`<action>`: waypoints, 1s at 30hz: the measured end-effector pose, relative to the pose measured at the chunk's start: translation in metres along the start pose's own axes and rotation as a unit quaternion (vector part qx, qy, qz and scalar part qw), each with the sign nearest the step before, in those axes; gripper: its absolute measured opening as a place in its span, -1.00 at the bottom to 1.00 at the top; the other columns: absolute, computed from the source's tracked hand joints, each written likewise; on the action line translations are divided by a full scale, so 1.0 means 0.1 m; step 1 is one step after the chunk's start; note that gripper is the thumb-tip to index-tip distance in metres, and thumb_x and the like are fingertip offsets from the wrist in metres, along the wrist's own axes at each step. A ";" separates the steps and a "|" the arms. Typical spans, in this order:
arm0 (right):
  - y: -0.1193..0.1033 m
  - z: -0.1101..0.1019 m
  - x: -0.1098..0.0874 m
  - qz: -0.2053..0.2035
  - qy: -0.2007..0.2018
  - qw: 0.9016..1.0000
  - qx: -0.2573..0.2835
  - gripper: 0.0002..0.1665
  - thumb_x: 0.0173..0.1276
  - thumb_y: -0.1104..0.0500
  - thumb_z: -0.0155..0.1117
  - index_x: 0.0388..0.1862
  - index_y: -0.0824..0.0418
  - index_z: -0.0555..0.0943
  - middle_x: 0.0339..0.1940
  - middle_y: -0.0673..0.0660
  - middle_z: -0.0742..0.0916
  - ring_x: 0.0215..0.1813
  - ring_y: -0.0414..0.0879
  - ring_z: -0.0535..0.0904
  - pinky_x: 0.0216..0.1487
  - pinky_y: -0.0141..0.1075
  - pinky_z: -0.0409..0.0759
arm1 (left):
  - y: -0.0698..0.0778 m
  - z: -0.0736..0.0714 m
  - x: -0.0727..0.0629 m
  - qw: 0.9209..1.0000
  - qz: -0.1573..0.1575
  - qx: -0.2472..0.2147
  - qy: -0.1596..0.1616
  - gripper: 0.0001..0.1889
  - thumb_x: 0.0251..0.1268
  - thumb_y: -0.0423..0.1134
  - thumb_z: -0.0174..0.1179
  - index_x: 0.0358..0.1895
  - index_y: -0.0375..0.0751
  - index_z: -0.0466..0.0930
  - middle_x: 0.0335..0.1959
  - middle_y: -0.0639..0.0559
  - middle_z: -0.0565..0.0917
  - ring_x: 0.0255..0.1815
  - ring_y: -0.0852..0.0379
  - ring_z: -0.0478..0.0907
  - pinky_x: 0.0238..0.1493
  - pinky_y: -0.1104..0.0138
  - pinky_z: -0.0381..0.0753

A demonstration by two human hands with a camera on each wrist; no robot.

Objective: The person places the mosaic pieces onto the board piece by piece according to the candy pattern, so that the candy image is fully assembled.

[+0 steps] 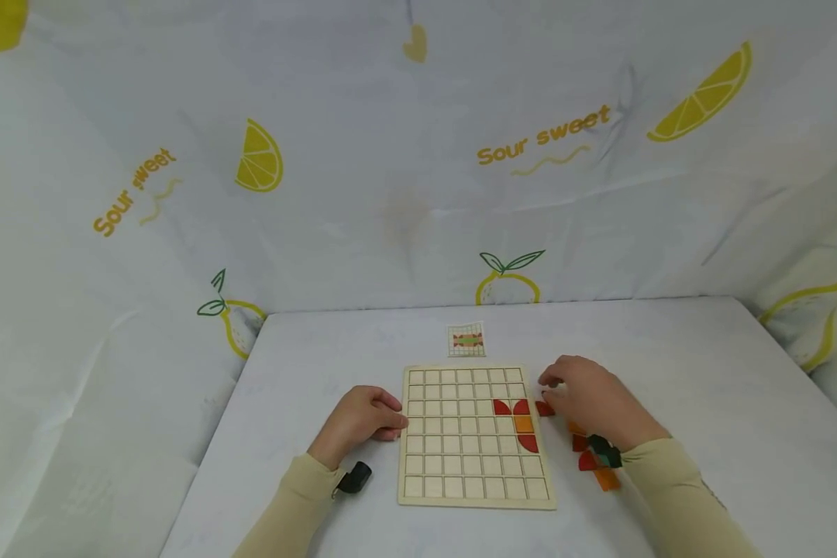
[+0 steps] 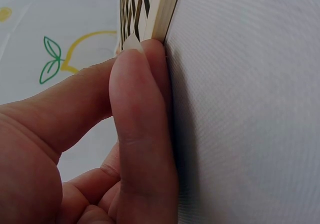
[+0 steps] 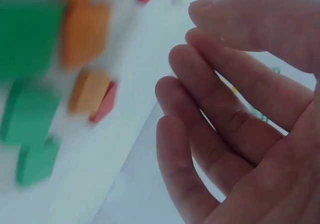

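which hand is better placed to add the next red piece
Right hand, likely: it is near a loose red piece beside the board; the left hand is at the board's opposite edge.

So the white cloth wall [image 1: 363,232] in front of me is full-on citrus: yellow wedges [image 1: 259,159], outlined lemons [image 1: 508,291] with green leaves, orange "Sour sweet" lettering [image 1: 544,136] over squiggles [image 1: 551,160], one little heart [image 1: 415,44] up top. My tabletop [image 1: 669,349]'s whitish too, its far edge meeting the cloth.
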State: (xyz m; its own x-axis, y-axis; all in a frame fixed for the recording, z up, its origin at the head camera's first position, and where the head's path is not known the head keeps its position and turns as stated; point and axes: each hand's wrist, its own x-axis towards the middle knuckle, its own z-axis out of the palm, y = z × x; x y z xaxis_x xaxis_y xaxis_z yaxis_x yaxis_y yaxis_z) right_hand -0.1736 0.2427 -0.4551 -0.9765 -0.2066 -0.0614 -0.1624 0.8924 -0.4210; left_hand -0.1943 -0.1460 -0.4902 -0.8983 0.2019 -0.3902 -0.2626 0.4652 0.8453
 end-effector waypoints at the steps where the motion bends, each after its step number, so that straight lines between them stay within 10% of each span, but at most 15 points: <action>1: 0.09 -0.05 -0.04 0.003 -0.001 1.000 0.001 -0.81 0.42 0.17 0.49 -0.03 0.17 0.81 -0.07 0.06 0.81 0.00 0.05 0.70 0.07 0.09 0.78 | 0.01 0.00 0.00 1.000 0.001 0.001 0.000 -0.67 0.21 -0.29 0.59 -0.04 -0.28 0.71 -0.34 -0.02 0.84 -0.42 0.21 0.77 -0.27 0.35 0.81; 13: 0.91 -0.32 -0.43 0.070 -0.022 0.997 -0.019 -0.65 0.35 0.29 0.50 0.10 0.35 0.75 -0.03 0.24 0.80 0.06 0.27 0.67 0.17 0.32 0.70 | -0.02 0.01 0.02 1.000 0.001 0.008 0.002 -0.67 0.20 -0.27 0.60 -0.04 -0.27 0.71 -0.34 -0.01 0.83 -0.42 0.23 0.76 -0.27 0.36 0.81; 30: 1.11 -0.28 -0.38 0.058 -0.023 0.998 -0.016 -0.72 0.32 0.26 0.56 0.00 0.25 0.78 -0.10 0.13 0.78 0.01 0.16 0.67 0.16 0.27 0.71 | -0.03 0.02 0.01 1.000 0.007 -0.005 0.000 -0.68 0.21 -0.30 0.58 -0.05 -0.30 0.71 -0.35 -0.01 0.83 -0.42 0.23 0.75 -0.28 0.37 0.81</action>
State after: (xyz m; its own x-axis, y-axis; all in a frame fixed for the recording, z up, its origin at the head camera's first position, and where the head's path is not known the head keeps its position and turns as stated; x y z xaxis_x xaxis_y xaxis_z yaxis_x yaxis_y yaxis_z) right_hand -0.1587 0.3605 -0.4739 -0.9816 -0.1184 -0.1495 -0.0535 0.9233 -0.3804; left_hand -0.1940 -0.1454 -0.4941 -0.9021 0.2082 -0.3779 -0.2531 0.4540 0.8543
